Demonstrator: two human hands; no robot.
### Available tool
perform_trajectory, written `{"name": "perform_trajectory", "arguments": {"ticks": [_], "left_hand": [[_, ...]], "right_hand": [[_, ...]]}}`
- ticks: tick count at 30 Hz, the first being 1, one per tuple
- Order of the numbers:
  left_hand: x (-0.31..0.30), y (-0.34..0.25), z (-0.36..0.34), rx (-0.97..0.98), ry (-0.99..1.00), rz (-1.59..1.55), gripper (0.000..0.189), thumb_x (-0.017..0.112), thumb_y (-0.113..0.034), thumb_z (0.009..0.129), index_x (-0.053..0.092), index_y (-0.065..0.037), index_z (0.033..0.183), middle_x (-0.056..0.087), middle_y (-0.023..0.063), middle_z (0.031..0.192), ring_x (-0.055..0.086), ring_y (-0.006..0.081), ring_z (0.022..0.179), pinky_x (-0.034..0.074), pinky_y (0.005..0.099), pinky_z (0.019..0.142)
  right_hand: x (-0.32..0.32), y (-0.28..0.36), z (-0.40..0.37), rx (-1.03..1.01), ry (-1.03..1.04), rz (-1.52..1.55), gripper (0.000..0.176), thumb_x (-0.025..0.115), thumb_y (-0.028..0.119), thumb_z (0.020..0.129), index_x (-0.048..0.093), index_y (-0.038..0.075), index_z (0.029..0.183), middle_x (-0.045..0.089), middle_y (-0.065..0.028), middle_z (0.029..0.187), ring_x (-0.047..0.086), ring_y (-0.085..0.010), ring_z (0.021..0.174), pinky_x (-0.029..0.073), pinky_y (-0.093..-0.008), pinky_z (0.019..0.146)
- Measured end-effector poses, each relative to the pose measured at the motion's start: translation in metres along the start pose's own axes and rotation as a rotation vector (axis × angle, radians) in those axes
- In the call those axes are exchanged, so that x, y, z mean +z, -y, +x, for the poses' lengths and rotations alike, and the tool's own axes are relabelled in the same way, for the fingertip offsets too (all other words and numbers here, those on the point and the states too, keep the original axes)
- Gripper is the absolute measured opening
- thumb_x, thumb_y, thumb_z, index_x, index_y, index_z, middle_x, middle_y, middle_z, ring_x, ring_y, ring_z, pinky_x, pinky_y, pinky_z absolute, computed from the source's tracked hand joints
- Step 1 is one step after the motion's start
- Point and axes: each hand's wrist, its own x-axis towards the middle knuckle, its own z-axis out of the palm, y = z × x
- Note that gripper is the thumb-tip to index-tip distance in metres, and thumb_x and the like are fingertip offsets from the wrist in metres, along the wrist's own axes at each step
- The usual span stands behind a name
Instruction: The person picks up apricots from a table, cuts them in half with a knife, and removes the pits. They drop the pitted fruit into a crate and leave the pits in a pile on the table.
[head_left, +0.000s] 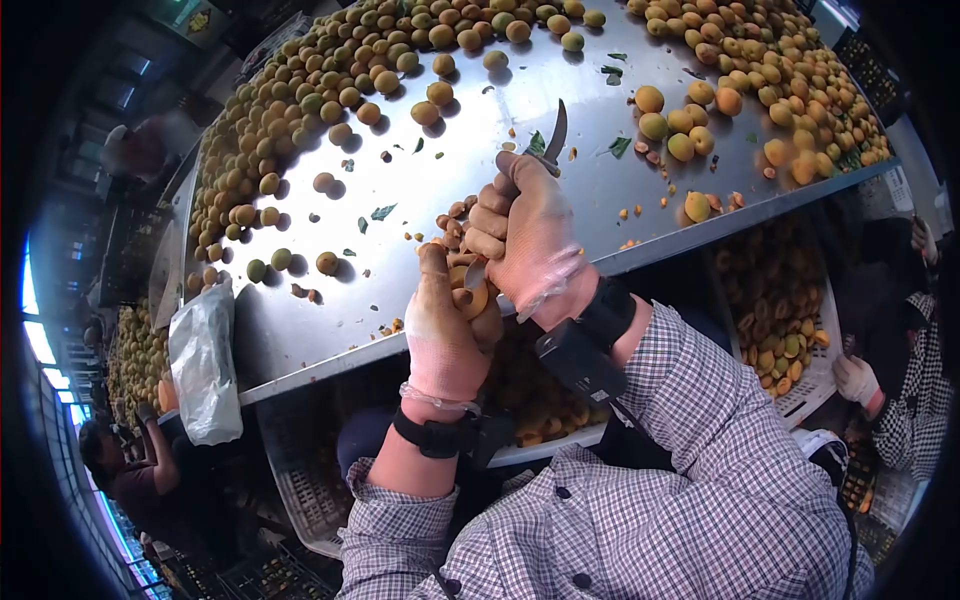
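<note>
Knife (559,132), one, in right hand (535,228).

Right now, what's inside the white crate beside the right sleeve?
Cut fruit shows in the white crate. Anything deeper is covered by that fruit and can't be seen.

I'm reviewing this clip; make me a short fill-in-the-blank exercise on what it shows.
1. The right hand grips a knife whose blade is ____, not straight.
2. The left hand, holding fruit, comes from a sleeve with a ____ pattern.
3. A plastic bag hangs at the table's ____ end in the picture.

Missing words: curved; checked; left.
</note>
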Motion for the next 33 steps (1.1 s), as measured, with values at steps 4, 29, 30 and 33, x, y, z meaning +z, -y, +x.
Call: {"name": "perform_trajectory", "arguments": {"ticks": [4,29,30,33], "left_hand": [[-0.023,-0.011,0.010,0.066,0.184,-0.071,0.027,0.053,-0.033,0.100,0.057,-0.008,0.108,0.060,0.0017,0.083,0.056,0.0108,0.061,0.044,0.0225,0.050],[-0.035,-0.056,-0.039,0.023,0.470,0.939,0.024,0.057,-0.023,0.096,0.064,-0.002,0.108,0.065,0.0119,0.103,0.065,0.0225,0.088,0.051,0.0293,0.082],[-0.037,-0.053,-0.039,0.187,0.610,1.164,0.027,0.057,-0.024,0.097,0.065,-0.002,0.109,0.066,0.0126,0.103,0.065,0.0236,0.089,0.050,0.0301,0.085],[-0.019,-0.060,-0.043,0.409,0.701,1.447,0.031,0.060,-0.028,0.096,0.068,-0.002,0.111,0.069,0.0145,0.101,0.066,0.0244,0.094,0.049,0.0337,0.089]], "right_hand": [[0.013,0.015,-0.016,-0.175,0.161,-0.477,0.024,0.064,0.023,0.092,0.055,0.005,0.078,0.051,0.0006,0.061,0.047,-0.0108,0.046,0.041,-0.0269,0.042],[-0.016,0.010,-0.010,-0.371,0.259,-1.614,0.029,0.067,0.027,0.089,0.061,0.000,0.099,0.070,-0.0174,0.084,0.070,-0.0311,0.083,0.054,-0.0375,0.074],[-0.017,0.013,-0.012,-0.353,0.232,-1.626,0.029,0.067,0.028,0.089,0.061,0.002,0.099,0.070,-0.0175,0.085,0.070,-0.0318,0.084,0.054,-0.0385,0.074],[-0.016,0.019,-0.016,-0.395,0.215,-1.429,0.029,0.067,0.027,0.090,0.060,0.000,0.100,0.070,-0.0175,0.084,0.070,-0.0310,0.082,0.054,-0.0381,0.073]]}}
